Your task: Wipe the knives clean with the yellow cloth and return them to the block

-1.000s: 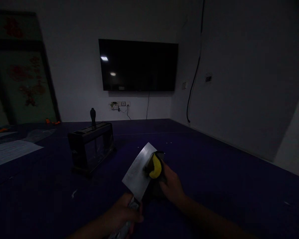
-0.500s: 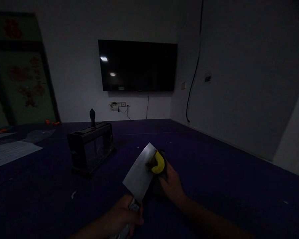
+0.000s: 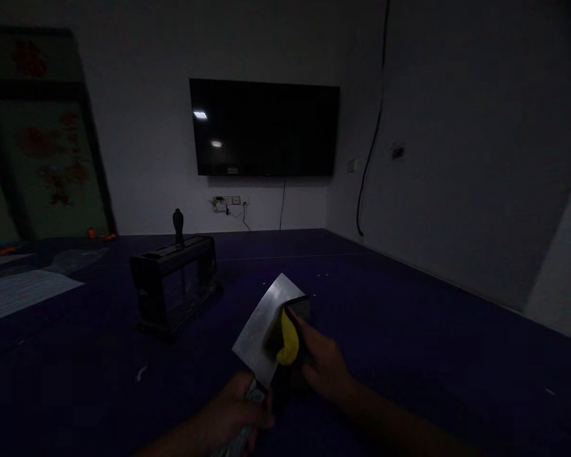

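Note:
My left hand [image 3: 240,406] is closed round the handle of a cleaver [image 3: 261,333], whose broad steel blade points up and away from me. My right hand [image 3: 324,368] grips a yellow and black pad [image 3: 288,333] and presses it against the right face of the blade, near its middle. Both hands are low in the centre of the head view, above a dark blue surface [image 3: 409,355].
A dark knife block [image 3: 174,282] with one black handle [image 3: 177,223] sticking up stands to the left on the blue surface. Pale sheets [image 3: 21,285] lie at far left. A wall-mounted black screen [image 3: 265,127] and a hanging cable [image 3: 368,158] are behind.
The yellow pad has slid down the blade toward the handle, from near the top corner to about the middle. The cleaver stays almost still.

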Demonstrator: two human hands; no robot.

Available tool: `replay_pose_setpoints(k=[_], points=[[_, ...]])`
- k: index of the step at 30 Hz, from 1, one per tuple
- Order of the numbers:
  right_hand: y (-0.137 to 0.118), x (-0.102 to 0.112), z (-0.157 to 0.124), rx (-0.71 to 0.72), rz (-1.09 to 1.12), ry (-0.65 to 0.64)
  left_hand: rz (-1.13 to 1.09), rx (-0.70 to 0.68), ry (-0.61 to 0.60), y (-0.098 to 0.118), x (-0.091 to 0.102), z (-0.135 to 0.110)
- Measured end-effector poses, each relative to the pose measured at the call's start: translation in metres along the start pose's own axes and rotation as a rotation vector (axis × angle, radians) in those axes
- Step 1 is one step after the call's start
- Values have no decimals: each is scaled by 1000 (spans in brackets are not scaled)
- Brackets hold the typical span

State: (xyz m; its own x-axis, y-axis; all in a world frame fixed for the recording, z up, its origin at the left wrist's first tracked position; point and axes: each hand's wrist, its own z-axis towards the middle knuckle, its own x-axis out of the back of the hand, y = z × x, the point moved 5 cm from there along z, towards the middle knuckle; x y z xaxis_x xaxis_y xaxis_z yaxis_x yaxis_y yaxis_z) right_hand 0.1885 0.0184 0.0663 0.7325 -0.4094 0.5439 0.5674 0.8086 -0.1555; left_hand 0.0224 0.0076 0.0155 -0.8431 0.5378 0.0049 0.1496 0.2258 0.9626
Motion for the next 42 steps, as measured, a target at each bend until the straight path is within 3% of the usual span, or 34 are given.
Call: replay_pose_setpoints(k=[8, 15, 21, 27, 31, 42], points=[[-36, -18, -8, 324, -157, -398, -5, -11, -9, 3, -7, -4], [-45, -18, -6, 373, -119, -574, -67, -81, -20, -3, -8, 0], [-45, -21, -6, 353, -156, -620, -14, -60, -11, 1, -9, -3], [-42, -25, -10, 313, -213, -657, -23, -137, -55, 14, -19, -7], [-43, -25, -10, 297, -218, -645, -13, -112, -35, 11, -16, -5], [-28, -20, -6, 127, -181, -463, 52, -7, -36, 3, -10, -6]])
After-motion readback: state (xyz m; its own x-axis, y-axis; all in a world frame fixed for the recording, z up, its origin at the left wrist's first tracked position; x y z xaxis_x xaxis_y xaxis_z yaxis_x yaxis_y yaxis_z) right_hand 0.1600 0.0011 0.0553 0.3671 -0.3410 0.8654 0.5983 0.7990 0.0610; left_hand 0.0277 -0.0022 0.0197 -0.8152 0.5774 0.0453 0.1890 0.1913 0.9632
